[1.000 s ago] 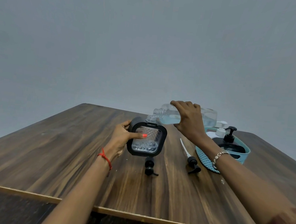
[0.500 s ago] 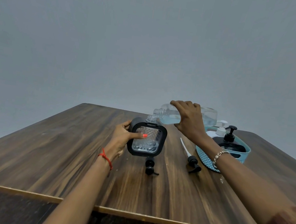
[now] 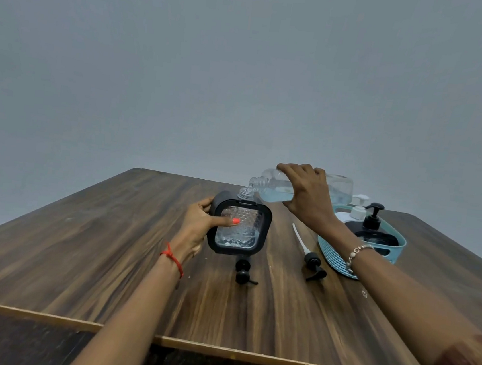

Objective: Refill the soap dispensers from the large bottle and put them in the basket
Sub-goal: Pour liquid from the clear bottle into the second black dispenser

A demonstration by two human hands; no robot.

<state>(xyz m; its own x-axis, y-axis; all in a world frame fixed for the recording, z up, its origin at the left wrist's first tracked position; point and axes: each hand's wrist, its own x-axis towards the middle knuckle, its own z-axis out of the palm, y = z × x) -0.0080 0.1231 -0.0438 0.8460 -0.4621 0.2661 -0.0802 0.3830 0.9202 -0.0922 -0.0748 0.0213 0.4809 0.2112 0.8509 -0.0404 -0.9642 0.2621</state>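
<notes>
A square black-framed soap dispenser (image 3: 239, 226) with a clear patterned face stands upright on the wooden table, its pump off. My left hand (image 3: 200, 222) grips its left side, thumb across the face. My right hand (image 3: 309, 195) holds the large clear bottle (image 3: 275, 186) tipped on its side, mouth at the dispenser's open neck; pale liquid lies inside it. The teal basket (image 3: 333, 256) at the right holds a black dispenser (image 3: 373, 226) and a white one (image 3: 357, 209).
Two loose black pumps lie on the table (image 3: 78, 248): one (image 3: 243, 273) just in front of the held dispenser, one (image 3: 311, 261) with a long white tube beside the basket. The table's front edge runs near me. A plain wall stands behind.
</notes>
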